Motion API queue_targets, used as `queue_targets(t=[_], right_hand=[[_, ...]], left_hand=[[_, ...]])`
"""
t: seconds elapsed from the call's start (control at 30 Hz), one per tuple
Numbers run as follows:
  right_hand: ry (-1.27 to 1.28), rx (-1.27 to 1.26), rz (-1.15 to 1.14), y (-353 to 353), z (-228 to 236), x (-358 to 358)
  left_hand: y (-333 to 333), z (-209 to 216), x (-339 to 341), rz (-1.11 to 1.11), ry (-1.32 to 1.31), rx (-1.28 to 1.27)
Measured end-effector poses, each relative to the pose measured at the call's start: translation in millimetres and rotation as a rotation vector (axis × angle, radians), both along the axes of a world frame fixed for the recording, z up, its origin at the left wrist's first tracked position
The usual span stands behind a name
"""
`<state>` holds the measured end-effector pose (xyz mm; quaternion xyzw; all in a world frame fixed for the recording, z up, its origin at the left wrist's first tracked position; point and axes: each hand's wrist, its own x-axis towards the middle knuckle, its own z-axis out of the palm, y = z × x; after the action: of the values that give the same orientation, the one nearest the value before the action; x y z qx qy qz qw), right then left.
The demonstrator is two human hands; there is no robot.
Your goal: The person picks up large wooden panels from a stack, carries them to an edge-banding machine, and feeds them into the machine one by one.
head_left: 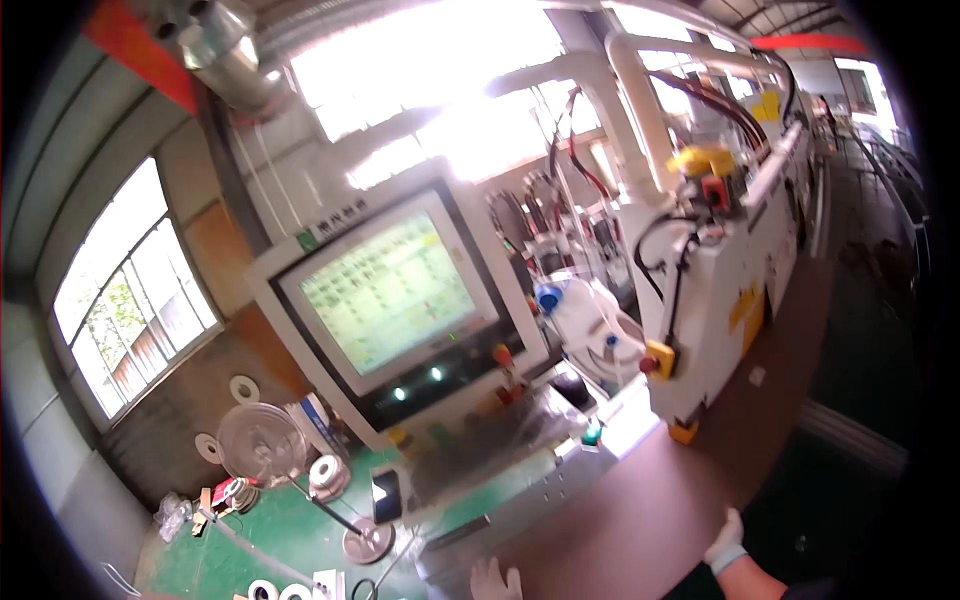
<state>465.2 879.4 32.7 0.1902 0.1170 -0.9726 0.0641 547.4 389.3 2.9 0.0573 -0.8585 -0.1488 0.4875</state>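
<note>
A long brown board point(630, 510) runs from the lower middle up to the right along a white machine point(700, 340). At the bottom edge of the picture, my left hand point(495, 580) in a pale glove is beside the board's near left corner. Its fingers point up and stand apart, and the rest of it is cut off. My right hand point(725, 545), also in a pale glove, is closed at the board's right edge. Its fingertips are partly hidden there.
A control panel with a lit screen point(390, 290) stands left of the board. Below it a phone point(386, 496) lies on the metal ledge. A standing fan point(262, 445) and several white rolls point(327, 474) are on the green floor. A red stop button point(650, 364) sits on the machine's end.
</note>
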Motion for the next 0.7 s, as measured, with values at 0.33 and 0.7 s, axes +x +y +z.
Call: queue_targets(t=[0.33, 0.7], right_hand=[[-0.459, 0.369, 0.065, -99.9, 41.6, 54.9], [-0.390, 0.161, 0.089, -56.6, 53.3, 50.6]], left_hand=[[36.9, 101.1, 1.0, 0.144, -1.007, -0.205], [42.9, 110.9, 5.4, 0.060, -0.983, -0.147]])
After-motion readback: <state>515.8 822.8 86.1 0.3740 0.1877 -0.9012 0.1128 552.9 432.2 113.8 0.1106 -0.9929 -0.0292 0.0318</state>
